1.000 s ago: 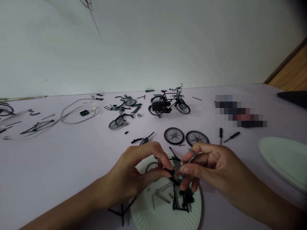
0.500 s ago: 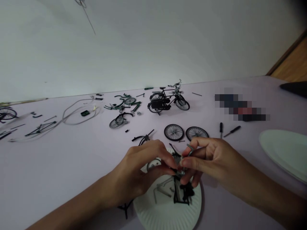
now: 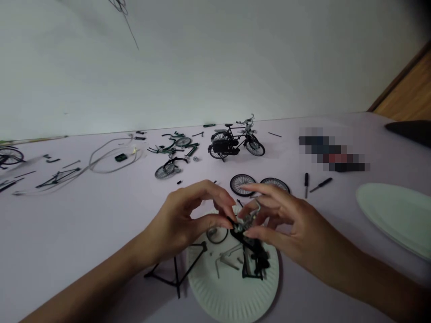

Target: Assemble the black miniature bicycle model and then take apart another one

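Observation:
Both hands meet over a white paper plate (image 3: pixel 232 298). My left hand (image 3: pixel 183 220) is closed, thumb and fingertips pinching the dark end of a small silver model-bicycle handlebar (image 3: pixel 249 220). My right hand (image 3: pixel 286 220) has its thumb and some fingers around the other side of the handlebar, its index finger raised. The fingertips partly hide the piece. On the plate lie thin silver rods (image 3: pixel 227 261), black bicycle parts (image 3: pixel 254 262) and a thin ring (image 3: pixel 217 235). A black model-bicycle frame (image 3: pixel 177 269) lies left of the plate, partly behind my left hand.
Two spoked wheels (image 3: pixel 242 185) lie beyond my hands, with an assembled model bicycle (image 3: pixel 232 141) behind them. Green bicycle parts (image 3: pixel 178 143) and a pale cable (image 3: pixel 101 170) lie to the left. Screwdrivers (image 3: pixel 321 184) and another white plate (image 3: pixel 397 215) are at right.
The hands have shifted slightly left and up, and the handlebar has turned. My right index finger has lifted and stretched out. More of the black frame shows beside the plate.

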Demonstrator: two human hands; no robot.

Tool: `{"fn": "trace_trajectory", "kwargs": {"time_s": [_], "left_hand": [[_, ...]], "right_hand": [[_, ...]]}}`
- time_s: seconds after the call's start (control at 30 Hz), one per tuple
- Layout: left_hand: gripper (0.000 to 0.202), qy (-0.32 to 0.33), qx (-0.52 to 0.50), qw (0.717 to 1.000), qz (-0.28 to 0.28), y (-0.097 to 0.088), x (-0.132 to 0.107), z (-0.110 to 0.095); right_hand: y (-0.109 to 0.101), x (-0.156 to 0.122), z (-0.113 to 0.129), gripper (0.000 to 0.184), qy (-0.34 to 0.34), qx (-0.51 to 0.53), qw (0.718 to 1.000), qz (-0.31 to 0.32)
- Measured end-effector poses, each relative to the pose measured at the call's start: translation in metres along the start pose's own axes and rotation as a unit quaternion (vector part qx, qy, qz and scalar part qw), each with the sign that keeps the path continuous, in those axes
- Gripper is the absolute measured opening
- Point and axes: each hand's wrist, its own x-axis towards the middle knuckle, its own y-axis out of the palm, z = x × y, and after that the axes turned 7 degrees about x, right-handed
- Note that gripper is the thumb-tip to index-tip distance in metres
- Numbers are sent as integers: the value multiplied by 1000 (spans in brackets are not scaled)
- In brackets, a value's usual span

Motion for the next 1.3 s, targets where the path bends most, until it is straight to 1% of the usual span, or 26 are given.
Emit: {"fn": "trace_trajectory", "kwargs": {"time_s": [0.03, 0.07, 0.13, 0.17, 0.23, 0.33, 0.37, 0.43, 0.5, 0.6, 0.73, 0.87, 0.97, 1.13, 1.2, 1.23, 1.3], "left_hand": [[21, -5, -1, 1000, 14, -1, 0, -1], [19, -10, -1, 1000, 27, -1, 1, -1], [14, -11, 5, 999, 40, 0, 2, -2], [15, -11, 15, 999, 37, 0, 3, -3], [23, -7, 53, 998, 19, 2, 3, -3], [39, 4, 151, 989, 2, 7, 2, -1], [40, 12, 182, 983, -1, 9, 1, 0], [33, 39, 230, 972, -15, 13, 0, 2], [25, 76, 267, 960, -32, 16, -1, 3], [24, 119, 301, 946, -32, 19, -1, 5], [22, 129, 316, 940, -21, 18, -1, 5], [18, 134, 331, 934, 6, 16, 0, 3], [13, 138, 331, 933, 14, 17, 1, 3], [11, 150, 333, 931, 22, 20, 1, 2], [11, 149, 353, 923, 39, 16, 2, -1], [14, 151, 368, 916, 46, 11, 3, -1], [21, 148, 415, 897, 38, -6, 4, -1]], "right_hand": [[-1, 0, -1, 42, -46, -51, 998, 7], [-1, 1, -3, 38, -94, -96, 991, 21], [-3, 2, -5, 19, -181, -161, 969, 52], [-4, 2, -6, 13, -212, -181, 959, 58], [-5, 3, -7, 12, -251, -214, 943, 45], [-7, 3, -8, 10, -281, -256, 925, 2], [-7, 2, -8, 10, -287, -268, 920, -10], [-6, 2, -8, 10, -292, -282, 914, -19], [-5, 1, -8, 13, -289, -283, 914, -17], [-4, 1, -9, 17, -281, -280, 918, -2], [-3, 1, -12, 16, -261, -279, 924, 26], [-2, 0, -12, 17, -246, -268, 930, 48], [-1, 1, -10, 18, -253, -267, 929, 51], [1, 0, -12, 18, -238, -269, 931, 59], [1, 0, -13, 17, -244, -275, 929, 47], [1, 1, -14, 16, -250, -280, 926, 36], [-1, 3, -15, 14, -265, -290, 919, 15]]}}
